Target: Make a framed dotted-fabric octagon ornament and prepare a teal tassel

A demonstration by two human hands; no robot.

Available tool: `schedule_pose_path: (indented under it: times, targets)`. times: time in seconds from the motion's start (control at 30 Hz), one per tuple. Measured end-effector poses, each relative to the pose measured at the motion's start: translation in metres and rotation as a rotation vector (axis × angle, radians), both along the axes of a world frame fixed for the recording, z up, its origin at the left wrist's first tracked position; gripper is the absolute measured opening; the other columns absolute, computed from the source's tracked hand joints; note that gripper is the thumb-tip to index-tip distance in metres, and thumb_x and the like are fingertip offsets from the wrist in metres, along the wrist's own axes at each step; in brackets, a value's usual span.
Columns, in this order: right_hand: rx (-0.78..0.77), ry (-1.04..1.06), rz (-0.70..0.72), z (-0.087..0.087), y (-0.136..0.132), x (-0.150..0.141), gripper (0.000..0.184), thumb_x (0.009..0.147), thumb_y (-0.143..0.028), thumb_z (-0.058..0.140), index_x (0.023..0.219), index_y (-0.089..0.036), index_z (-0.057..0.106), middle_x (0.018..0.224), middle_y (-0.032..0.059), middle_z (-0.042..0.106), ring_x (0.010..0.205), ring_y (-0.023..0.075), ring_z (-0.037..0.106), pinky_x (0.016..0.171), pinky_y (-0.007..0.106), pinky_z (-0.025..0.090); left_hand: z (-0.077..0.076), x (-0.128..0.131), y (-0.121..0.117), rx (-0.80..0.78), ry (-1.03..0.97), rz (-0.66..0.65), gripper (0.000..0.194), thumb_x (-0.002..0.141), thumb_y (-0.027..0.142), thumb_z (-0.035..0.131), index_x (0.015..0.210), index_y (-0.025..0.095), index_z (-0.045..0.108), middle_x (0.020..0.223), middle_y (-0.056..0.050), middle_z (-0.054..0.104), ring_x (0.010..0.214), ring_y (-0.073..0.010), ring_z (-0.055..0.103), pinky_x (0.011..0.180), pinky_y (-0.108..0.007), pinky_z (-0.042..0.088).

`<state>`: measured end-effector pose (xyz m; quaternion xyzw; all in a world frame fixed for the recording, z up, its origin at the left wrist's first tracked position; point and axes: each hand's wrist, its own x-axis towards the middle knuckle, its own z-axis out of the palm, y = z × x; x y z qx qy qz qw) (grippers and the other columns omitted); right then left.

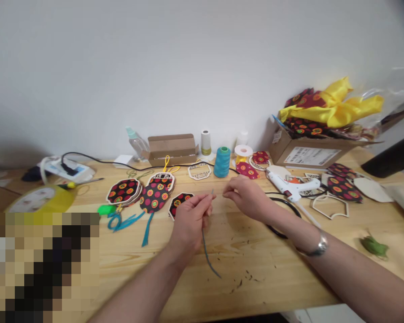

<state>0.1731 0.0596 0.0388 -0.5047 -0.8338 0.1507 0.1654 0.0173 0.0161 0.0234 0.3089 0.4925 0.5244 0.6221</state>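
Note:
My left hand [192, 219] is closed in a pinch around a thin grey-blue cord [207, 256]. One end of the cord hangs down below the fist, and a short tip shows above the fingertips. Just to the right, my right hand [246, 196] is bent with its fingers pressed together; whatever is in them, if anything, is too small to make out. Partly behind my left hand lies an octagonal piece [178, 202] with dark flowered fabric and a pale rim. A cone of turquoise thread [221, 163] stands upright beyond both hands.
A white glue gun [291, 184] lies to the right, close to my right forearm, with a black cable [283, 233] looped beneath. Fabric-covered pieces [124, 192] and turquoise ribbons [126, 222] lie left. A cardboard box [309, 152] overflows with cloth. A power strip [67, 170] sits far left.

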Motion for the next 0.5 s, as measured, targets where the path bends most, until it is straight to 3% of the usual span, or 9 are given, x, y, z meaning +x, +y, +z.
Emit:
schedule_pose_path:
  times: [0.13, 0.2, 0.37, 0.5]
  targets:
    - [-0.426, 0.581, -0.182, 0.007, -0.014, 0.001, 0.017, 0.074, -0.029, 0.058, 0.066, -0.015, 0.063, 0.058, -0.0016, 0.058, 0.055, 0.0109, 0.048, 0.053, 0.024, 0.035, -0.002, 0.002, 0.000, 0.012, 0.028, 0.013, 0.025, 0.065, 0.033, 0.072, 0.073, 0.011, 0.068, 0.058, 0.001, 0.057, 0.037, 0.0003, 0.026, 0.036, -0.017, 0.015]
    - [-0.523, 0.779, -0.221, 0.007, -0.022, -0.003, 0.018, 0.071, -0.032, 0.060, 0.064, -0.015, 0.062, 0.058, -0.0022, 0.057, 0.053, 0.0097, 0.046, 0.053, 0.023, 0.036, -0.002, 0.003, -0.001, 0.016, 0.044, 0.017, 0.026, 0.065, 0.035, 0.071, 0.076, 0.011, 0.069, 0.064, 0.000, 0.060, 0.038, 0.0002, 0.026, 0.036, -0.018, 0.015]
    - [-0.488, 0.969, -0.282, -0.005, -0.039, -0.015, 0.016, 0.070, -0.031, 0.062, 0.068, -0.015, 0.064, 0.067, 0.0003, 0.064, 0.062, 0.0120, 0.054, 0.061, 0.025, 0.041, -0.003, 0.005, -0.006, -0.008, 0.022, 0.001, 0.028, 0.068, 0.035, 0.070, 0.083, 0.012, 0.071, 0.041, 0.008, 0.037, 0.038, -0.0020, 0.020, 0.039, -0.020, 0.010]
    - [-0.423, 0.989, -0.279, -0.014, -0.042, -0.018, 0.017, 0.074, -0.032, 0.061, 0.073, -0.016, 0.067, 0.073, 0.0020, 0.067, 0.069, 0.0144, 0.059, 0.066, 0.028, 0.045, -0.004, 0.007, -0.008, -0.018, 0.002, 0.006, 0.028, 0.067, 0.035, 0.071, 0.083, 0.012, 0.071, 0.042, 0.009, 0.034, 0.040, -0.0022, 0.019, 0.040, -0.020, 0.009]
